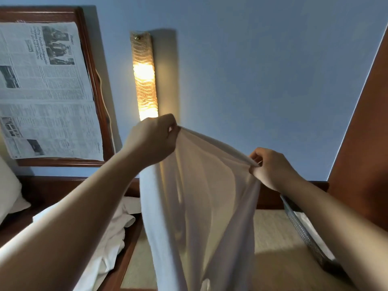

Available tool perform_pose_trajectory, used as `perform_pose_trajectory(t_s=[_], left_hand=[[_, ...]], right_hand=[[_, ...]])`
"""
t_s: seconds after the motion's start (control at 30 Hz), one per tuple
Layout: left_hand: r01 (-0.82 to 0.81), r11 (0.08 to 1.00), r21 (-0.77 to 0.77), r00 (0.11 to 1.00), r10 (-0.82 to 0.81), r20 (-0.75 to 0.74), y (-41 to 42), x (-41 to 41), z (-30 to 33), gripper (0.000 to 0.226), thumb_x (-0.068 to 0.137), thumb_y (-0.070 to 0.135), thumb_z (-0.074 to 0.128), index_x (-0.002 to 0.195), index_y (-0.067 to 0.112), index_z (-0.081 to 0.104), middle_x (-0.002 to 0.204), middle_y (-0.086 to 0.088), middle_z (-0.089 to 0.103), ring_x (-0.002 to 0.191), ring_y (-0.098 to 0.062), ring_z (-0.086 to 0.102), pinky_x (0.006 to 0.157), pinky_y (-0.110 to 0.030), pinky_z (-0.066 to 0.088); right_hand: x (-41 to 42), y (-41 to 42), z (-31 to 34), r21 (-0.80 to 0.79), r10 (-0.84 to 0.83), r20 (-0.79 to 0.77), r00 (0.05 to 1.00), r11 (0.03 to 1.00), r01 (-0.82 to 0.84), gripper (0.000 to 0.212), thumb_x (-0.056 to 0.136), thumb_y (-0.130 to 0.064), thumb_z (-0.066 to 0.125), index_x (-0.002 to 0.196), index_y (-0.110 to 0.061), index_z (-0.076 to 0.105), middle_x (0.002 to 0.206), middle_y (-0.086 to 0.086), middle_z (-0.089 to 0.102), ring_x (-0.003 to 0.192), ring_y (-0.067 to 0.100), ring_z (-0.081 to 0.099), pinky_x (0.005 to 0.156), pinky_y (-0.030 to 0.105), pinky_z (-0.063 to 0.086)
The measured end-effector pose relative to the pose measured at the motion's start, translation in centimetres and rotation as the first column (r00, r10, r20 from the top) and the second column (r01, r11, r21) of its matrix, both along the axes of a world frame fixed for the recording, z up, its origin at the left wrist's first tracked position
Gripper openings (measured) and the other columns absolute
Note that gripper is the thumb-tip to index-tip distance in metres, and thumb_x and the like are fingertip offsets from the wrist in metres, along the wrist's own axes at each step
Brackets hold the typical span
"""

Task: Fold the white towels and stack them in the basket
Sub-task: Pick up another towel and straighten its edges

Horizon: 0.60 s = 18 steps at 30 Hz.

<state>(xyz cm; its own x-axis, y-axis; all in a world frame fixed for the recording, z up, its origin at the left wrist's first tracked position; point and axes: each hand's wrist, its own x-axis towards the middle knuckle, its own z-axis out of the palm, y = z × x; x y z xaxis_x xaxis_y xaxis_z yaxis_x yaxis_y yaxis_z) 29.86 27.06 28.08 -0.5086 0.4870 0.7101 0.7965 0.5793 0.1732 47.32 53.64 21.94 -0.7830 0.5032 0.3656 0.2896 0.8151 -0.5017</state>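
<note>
A thin white towel [199,196] hangs in front of me, held up by its top edge and sagging between my hands. My left hand [153,139] pinches the upper left corner, raised higher. My right hand [270,166] pinches the upper right corner, lower and further right. The towel's lower part runs out of the frame at the bottom. More crumpled white towels [111,238] lie in a heap at the lower left. A grey mesh basket [302,232] shows at the lower right, partly hidden by my right forearm.
A lit wall lamp [144,80] glows on the blue wall behind the towel. A wooden frame covered with newspaper [46,91] hangs at the left. A white pillow [8,192] sits at the far left. A dark wooden panel [365,143] rises at the right.
</note>
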Motion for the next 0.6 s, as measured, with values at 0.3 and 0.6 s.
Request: perform_pose_trajectory(t_s=[0.3,0.6], left_hand=[[0.182,0.960,-0.211,0.926,-0.095,0.365,2.0,0.1,-4.2,0.036,0.082,0.072,0.069,0.100,0.040,0.069,0.065,0.007,0.062,0.064,-0.001,0.059,0.068,-0.032,0.053],[0.311,0.950,-0.001,0.891,-0.292,0.348,5.9,3.9,-3.8,0.042,0.095,0.049,0.067,0.064,0.025,0.050,0.054,0.008,0.051,0.055,-0.014,0.048,0.054,-0.034,0.035]], right_hand=[[-0.9,-0.8,3.9,-0.036,0.254,0.051,0.966,0.967,-0.253,0.012,0.091,-0.019,0.069,0.082,-0.023,0.076,0.078,-0.004,0.073,0.077,0.012,0.066,0.068,0.031,0.047],[-2.7,-2.9,5.9,-0.199,0.378,0.043,0.925,0.910,-0.363,0.023,0.099,-0.032,0.062,0.090,-0.017,0.077,0.090,0.009,0.074,0.080,0.014,0.062,0.074,0.035,0.047]])
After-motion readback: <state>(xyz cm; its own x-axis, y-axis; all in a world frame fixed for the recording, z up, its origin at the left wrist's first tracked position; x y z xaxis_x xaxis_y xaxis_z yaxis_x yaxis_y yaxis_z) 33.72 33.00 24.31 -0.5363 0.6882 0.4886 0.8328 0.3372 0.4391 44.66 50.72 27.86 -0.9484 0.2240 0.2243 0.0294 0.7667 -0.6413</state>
